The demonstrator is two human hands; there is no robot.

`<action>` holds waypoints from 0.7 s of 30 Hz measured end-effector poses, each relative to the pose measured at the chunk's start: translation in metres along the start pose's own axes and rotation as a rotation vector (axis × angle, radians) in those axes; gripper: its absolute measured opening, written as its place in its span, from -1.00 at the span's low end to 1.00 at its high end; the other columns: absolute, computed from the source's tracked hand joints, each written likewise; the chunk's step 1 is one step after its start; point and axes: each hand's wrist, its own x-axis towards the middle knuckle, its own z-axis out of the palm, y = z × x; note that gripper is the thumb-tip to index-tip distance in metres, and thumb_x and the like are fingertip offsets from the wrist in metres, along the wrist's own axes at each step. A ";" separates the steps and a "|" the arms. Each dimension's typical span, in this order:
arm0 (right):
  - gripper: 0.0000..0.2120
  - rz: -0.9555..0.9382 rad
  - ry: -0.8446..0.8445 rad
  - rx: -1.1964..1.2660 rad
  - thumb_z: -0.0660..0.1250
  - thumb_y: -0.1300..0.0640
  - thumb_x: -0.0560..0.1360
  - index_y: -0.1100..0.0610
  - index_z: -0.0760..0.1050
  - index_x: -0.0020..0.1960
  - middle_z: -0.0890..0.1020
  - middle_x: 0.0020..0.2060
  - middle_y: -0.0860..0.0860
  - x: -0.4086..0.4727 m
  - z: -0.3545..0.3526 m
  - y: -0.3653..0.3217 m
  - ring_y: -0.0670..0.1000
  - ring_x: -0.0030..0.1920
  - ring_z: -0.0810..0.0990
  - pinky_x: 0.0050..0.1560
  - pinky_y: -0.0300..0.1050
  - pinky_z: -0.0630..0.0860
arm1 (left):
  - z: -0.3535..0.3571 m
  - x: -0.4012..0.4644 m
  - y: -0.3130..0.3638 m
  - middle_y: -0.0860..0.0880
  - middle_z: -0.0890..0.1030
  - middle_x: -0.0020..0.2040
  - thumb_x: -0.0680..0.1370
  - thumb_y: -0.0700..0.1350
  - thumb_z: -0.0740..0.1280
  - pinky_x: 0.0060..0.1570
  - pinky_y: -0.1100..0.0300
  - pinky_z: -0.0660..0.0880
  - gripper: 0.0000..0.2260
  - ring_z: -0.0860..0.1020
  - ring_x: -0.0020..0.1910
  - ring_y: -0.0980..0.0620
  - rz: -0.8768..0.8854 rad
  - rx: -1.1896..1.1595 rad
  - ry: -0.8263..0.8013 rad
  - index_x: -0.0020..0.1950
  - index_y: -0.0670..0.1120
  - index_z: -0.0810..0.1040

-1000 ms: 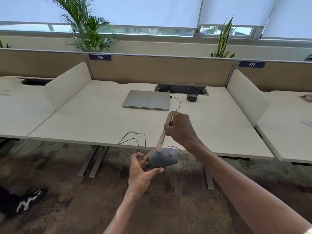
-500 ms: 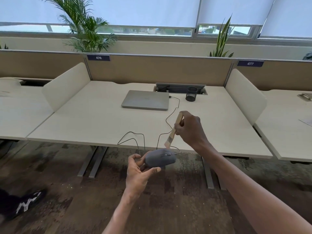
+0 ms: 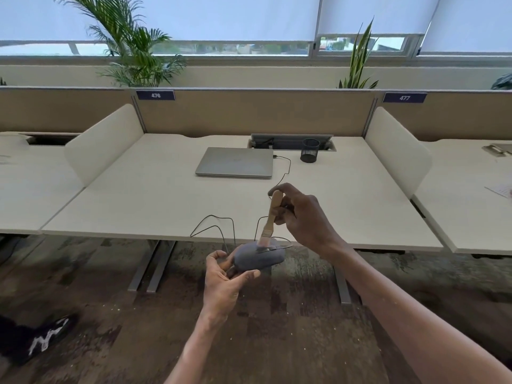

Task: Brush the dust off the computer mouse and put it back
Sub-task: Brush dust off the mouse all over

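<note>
Half a second ago the brush (image 3: pixel 270 217) hung in the air clear of the mouse (image 3: pixel 259 256); now its bristles are down on the mouse's top, and the handle stands nearly upright instead of leaning. The mouse has not gone back to the bench (image 3: pixel 166 206) — it is in the air off the front edge, over the floor, in the grip of the left hand (image 3: pixel 224 281), thumb curled under its near side and fingers curled behind its tail end. Its cable (image 3: pixel 213 225) loops up from it onto the bench. Above and to the right of that grip, the right hand (image 3: pixel 302 217) pinches the wooden handle between thumb and fingers, wrist bent down and forearm reaching in from the lower right. Well beyond both hands, a black mesh cup (image 3: pixel 309 153) stands beside a closed laptop (image 3: pixel 235 162); what it contains cannot be made out.
</note>
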 end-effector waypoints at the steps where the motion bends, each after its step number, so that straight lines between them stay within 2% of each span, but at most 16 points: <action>1: -0.65 0.004 -0.010 0.004 0.23 0.49 0.54 0.12 0.48 0.18 0.65 -0.22 0.10 0.000 0.001 0.001 0.06 -0.24 0.69 -0.11 0.05 0.67 | 0.000 0.000 0.000 -0.12 0.72 0.12 0.19 -0.21 0.69 0.01 0.25 0.63 -0.24 0.70 0.14 -0.03 0.003 0.008 -0.003 0.24 0.00 0.34; 4: -0.64 0.010 -0.008 -0.037 0.20 0.51 0.52 0.11 0.48 0.14 0.64 -0.23 0.09 -0.003 -0.002 0.006 0.07 -0.26 0.66 -0.14 0.10 0.64 | 0.000 -0.002 0.001 -0.17 0.69 0.15 0.21 -0.22 0.69 0.00 0.26 0.63 -0.25 0.71 0.13 -0.04 0.011 0.021 -0.008 0.24 0.00 0.34; 8: -0.63 0.020 0.054 -0.043 0.20 0.53 0.50 0.13 0.47 0.11 0.65 -0.21 0.11 -0.002 -0.013 0.012 0.07 -0.23 0.69 -0.16 0.03 0.66 | -0.001 -0.004 0.004 -0.18 0.67 0.17 0.22 -0.22 0.68 -0.01 0.27 0.62 -0.25 0.71 0.12 -0.01 0.012 0.014 -0.014 0.26 0.00 0.33; 12: -0.54 0.046 -0.031 -0.038 0.14 0.57 0.45 0.03 0.47 0.02 0.64 -0.22 0.10 -0.001 -0.017 0.011 0.03 -0.23 0.66 -0.15 -0.02 0.68 | 0.001 -0.006 0.007 -0.18 0.67 0.18 0.23 -0.26 0.66 0.01 0.27 0.62 -0.27 0.70 0.13 -0.01 0.013 0.011 -0.020 0.25 -0.01 0.33; 17: -0.62 0.037 0.023 0.008 0.14 0.57 0.46 0.14 0.47 0.02 0.64 -0.23 0.10 -0.003 -0.009 0.007 0.11 -0.23 0.68 -0.14 0.10 0.67 | 0.003 -0.010 0.007 -0.17 0.66 0.17 0.23 -0.27 0.65 0.00 0.26 0.63 -0.27 0.70 0.12 0.00 0.010 0.016 -0.046 0.25 -0.01 0.33; 21: -0.61 0.039 0.005 0.000 0.14 0.55 0.44 0.11 0.46 0.01 0.64 -0.24 0.09 -0.005 -0.010 0.006 0.05 -0.23 0.69 -0.16 0.07 0.68 | 0.001 -0.010 0.008 -0.13 0.68 0.16 0.23 -0.26 0.66 -0.01 0.29 0.62 -0.27 0.70 0.13 0.02 0.003 0.022 -0.030 0.25 -0.01 0.34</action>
